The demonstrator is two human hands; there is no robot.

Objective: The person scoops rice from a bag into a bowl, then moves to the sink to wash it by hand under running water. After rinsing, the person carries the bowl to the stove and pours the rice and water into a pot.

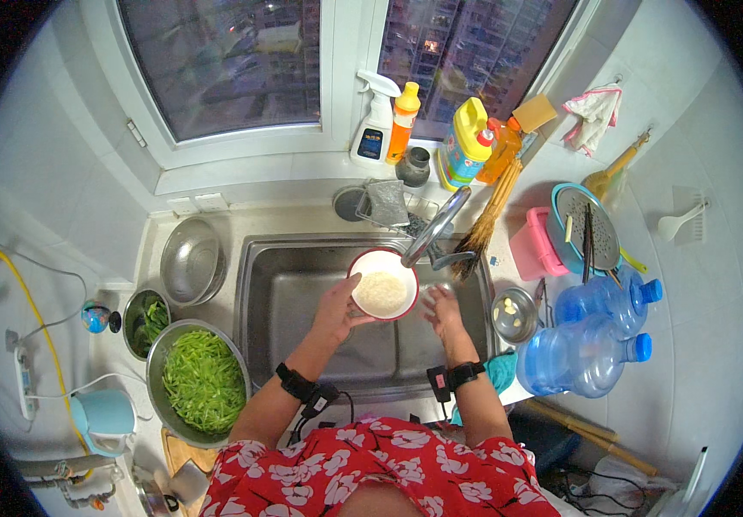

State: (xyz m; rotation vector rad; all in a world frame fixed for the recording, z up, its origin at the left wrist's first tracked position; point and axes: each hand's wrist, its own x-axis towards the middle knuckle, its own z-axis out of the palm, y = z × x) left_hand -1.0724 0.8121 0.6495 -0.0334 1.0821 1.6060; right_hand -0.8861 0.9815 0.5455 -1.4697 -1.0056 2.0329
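My left hand [338, 306] grips the rim of a white bowl [361, 262] edged in red, thumb over the lip. Pale grains that look like rice [379, 294] lie in the bowl, whose far side is under the end of the chrome faucet [437, 226]. Just right of the bowl, my right hand [442, 309] is raised with its fingers apart, holding nothing and somewhat blurred. Both hands are above a stainless steel sink [319, 349]. Whether water is running from the spout I cannot tell.
Left of the sink stands a metal basin [151, 388] of cut green vegetables. A small metal bowl [518, 329] with garlic cloves and blue water jugs [565, 355] are at right. A bamboo brush [484, 226] leans behind the faucet. Cleaner bottles [378, 123] line the windowsill.
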